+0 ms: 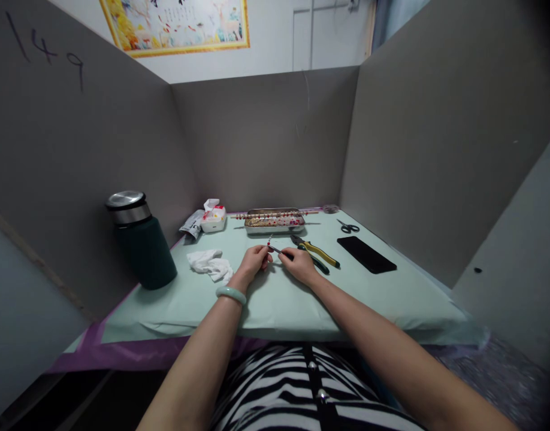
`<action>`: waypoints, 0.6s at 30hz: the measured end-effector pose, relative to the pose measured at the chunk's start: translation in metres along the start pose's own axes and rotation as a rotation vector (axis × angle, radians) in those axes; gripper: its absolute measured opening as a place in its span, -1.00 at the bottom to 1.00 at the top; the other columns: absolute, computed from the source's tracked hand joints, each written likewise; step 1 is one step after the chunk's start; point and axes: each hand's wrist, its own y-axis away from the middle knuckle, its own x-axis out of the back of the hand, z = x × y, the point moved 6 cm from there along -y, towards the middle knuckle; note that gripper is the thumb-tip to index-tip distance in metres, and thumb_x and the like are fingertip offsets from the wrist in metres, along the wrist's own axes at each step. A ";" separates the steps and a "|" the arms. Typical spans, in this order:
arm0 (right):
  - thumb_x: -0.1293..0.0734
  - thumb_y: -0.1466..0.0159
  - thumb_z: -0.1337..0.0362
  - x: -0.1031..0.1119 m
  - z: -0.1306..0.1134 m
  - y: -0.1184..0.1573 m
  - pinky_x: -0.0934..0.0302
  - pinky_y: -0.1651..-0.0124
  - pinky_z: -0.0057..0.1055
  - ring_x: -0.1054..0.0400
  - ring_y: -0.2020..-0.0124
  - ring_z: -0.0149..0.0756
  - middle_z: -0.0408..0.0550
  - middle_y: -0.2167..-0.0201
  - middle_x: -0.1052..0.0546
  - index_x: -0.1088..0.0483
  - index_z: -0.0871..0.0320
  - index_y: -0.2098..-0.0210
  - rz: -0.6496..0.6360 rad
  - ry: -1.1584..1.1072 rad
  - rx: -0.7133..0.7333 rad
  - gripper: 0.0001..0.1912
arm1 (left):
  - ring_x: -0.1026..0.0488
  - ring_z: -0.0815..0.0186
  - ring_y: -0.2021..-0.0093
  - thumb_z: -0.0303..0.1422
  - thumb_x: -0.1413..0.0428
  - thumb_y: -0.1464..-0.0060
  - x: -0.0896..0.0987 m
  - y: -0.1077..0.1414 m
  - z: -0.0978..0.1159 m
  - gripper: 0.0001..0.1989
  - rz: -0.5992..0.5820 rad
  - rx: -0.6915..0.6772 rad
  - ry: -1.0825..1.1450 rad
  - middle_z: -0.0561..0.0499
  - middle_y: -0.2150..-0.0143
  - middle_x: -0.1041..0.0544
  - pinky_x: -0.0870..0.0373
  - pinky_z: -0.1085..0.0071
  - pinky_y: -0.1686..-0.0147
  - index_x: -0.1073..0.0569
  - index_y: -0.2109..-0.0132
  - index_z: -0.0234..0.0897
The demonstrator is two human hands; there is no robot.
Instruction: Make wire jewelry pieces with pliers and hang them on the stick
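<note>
Near the middle of the pale green table cover, my left hand (256, 261) pinches a small beaded piece (269, 242) with a red bead; a thin silvery end rises from it. My right hand (298, 263) is closed on a slim dark tool (276, 249), whose tip reaches the beaded piece. The tool's type is too small to tell. A pale green bangle (230, 294) circles my left wrist. Just right of my right hand lie pliers with yellow handles (322, 254) and dark green handles (319, 264).
Behind my hands stands a metal tray (275, 229) of beads, with beaded sticks (275, 214) across it. Leftward are a crumpled tissue (211, 265), a tissue pack (213, 217), a silvery packet (192, 225) and a green bottle (145, 248). Rightward lie scissors (349, 227) and a black phone (367, 254). Grey partitions (266, 143) surround the table.
</note>
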 end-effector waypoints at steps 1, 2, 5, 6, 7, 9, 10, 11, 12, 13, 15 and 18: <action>-0.21 -0.19 0.20 0.000 0.000 0.000 -0.12 0.32 -0.47 -0.37 0.40 -0.33 -0.08 0.41 -0.56 -0.52 0.13 0.35 -0.002 -0.008 -0.003 -0.74 | -0.12 0.57 0.74 -0.25 -0.08 -0.05 -0.001 0.000 0.001 -0.75 -0.008 -0.002 0.006 0.07 0.58 -0.38 -0.08 0.55 0.73 -0.40 0.34 -0.40; -0.21 -0.19 0.20 0.001 0.000 0.000 -0.12 0.33 -0.47 -0.36 0.41 -0.34 -0.09 0.42 -0.55 -0.52 0.13 0.35 -0.004 -0.015 -0.004 -0.74 | -0.12 0.57 0.74 -0.25 -0.08 -0.05 -0.001 0.001 0.001 -0.76 -0.014 -0.004 0.008 0.06 0.58 -0.38 -0.08 0.55 0.73 -0.41 0.33 -0.40; -0.21 -0.19 0.20 0.002 -0.002 0.000 -0.10 0.35 -0.48 -0.35 0.42 -0.35 -0.09 0.43 -0.55 -0.51 0.14 0.37 -0.007 -0.027 0.000 -0.74 | -0.12 0.56 0.74 -0.27 -0.07 -0.05 -0.002 0.002 0.004 -0.78 -0.023 -0.018 -0.005 0.06 0.58 -0.38 -0.09 0.55 0.73 -0.40 0.35 -0.40; -0.21 -0.19 0.20 0.003 -0.002 0.000 -0.09 0.36 -0.48 -0.35 0.42 -0.35 -0.09 0.43 -0.55 -0.51 0.15 0.38 -0.007 -0.027 0.004 -0.74 | -0.12 0.56 0.74 -0.28 -0.07 -0.05 -0.002 0.002 0.004 -0.78 -0.023 -0.021 -0.015 0.07 0.59 -0.38 -0.09 0.54 0.73 -0.40 0.36 -0.40; -0.20 -0.19 0.20 0.003 -0.003 0.001 -0.09 0.36 -0.49 -0.34 0.43 -0.36 -0.09 0.44 -0.54 -0.51 0.15 0.38 -0.008 -0.024 0.010 -0.74 | -0.11 0.56 0.75 -0.29 -0.07 -0.05 -0.001 0.002 0.004 -0.79 -0.020 -0.023 -0.027 0.07 0.59 -0.37 -0.09 0.54 0.73 -0.40 0.37 -0.40; -0.20 -0.20 0.20 0.003 -0.005 0.001 -0.07 0.38 -0.49 -0.34 0.44 -0.36 -0.09 0.46 -0.54 -0.51 0.15 0.39 -0.012 -0.012 0.022 -0.73 | -0.10 0.56 0.75 -0.30 -0.06 -0.03 0.001 0.001 0.004 -0.81 -0.001 -0.023 -0.064 0.09 0.61 -0.37 -0.07 0.54 0.73 -0.40 0.38 -0.39; -0.19 -0.20 0.20 0.003 -0.005 0.001 -0.07 0.39 -0.49 -0.34 0.45 -0.36 -0.09 0.46 -0.54 -0.51 0.15 0.39 -0.014 -0.001 0.028 -0.72 | -0.10 0.56 0.76 -0.31 -0.06 -0.03 0.002 0.000 0.004 -0.81 0.012 -0.021 -0.088 0.09 0.62 -0.36 -0.05 0.55 0.73 -0.41 0.39 -0.38; -0.19 -0.20 0.20 0.003 -0.006 0.001 -0.07 0.39 -0.48 -0.34 0.45 -0.35 -0.09 0.46 -0.54 -0.51 0.15 0.39 -0.013 0.015 0.031 -0.72 | -0.10 0.56 0.76 -0.32 -0.05 -0.03 0.004 0.000 0.003 -0.82 0.029 -0.018 -0.117 0.10 0.62 -0.37 -0.03 0.55 0.73 -0.42 0.39 -0.37; -0.19 -0.20 0.20 0.002 -0.007 0.001 -0.07 0.38 -0.48 -0.35 0.44 -0.35 -0.08 0.46 -0.55 -0.51 0.14 0.39 -0.010 0.036 0.033 -0.72 | -0.10 0.55 0.77 -0.33 -0.05 -0.02 0.005 -0.001 0.003 -0.84 0.049 -0.015 -0.154 0.10 0.63 -0.37 -0.01 0.55 0.74 -0.42 0.39 -0.36; -0.20 -0.20 0.20 0.002 -0.008 0.001 -0.07 0.37 -0.47 -0.35 0.44 -0.34 -0.07 0.45 -0.55 -0.52 0.14 0.39 -0.007 0.061 0.030 -0.73 | -0.10 0.54 0.77 -0.35 -0.04 -0.01 0.008 -0.002 0.003 -0.84 0.075 -0.016 -0.201 0.11 0.64 -0.37 0.01 0.54 0.73 -0.43 0.41 -0.35; -0.21 -0.19 0.19 0.001 -0.008 0.001 -0.07 0.36 -0.46 -0.37 0.42 -0.31 -0.05 0.44 -0.56 -0.52 0.13 0.40 -0.003 0.113 0.018 -0.74 | -0.12 0.53 0.76 -0.38 -0.04 0.01 0.011 -0.003 0.003 -0.85 0.129 -0.030 -0.313 0.10 0.65 -0.37 0.01 0.54 0.72 -0.45 0.45 -0.34; -0.22 -0.19 0.19 -0.001 -0.006 0.000 -0.07 0.35 -0.46 -0.37 0.41 -0.30 -0.04 0.44 -0.56 -0.52 0.12 0.40 -0.008 0.118 0.001 -0.74 | -0.14 0.52 0.74 -0.38 -0.05 0.03 0.012 -0.003 0.004 -0.84 0.171 -0.057 -0.387 0.09 0.65 -0.38 -0.03 0.54 0.69 -0.46 0.47 -0.33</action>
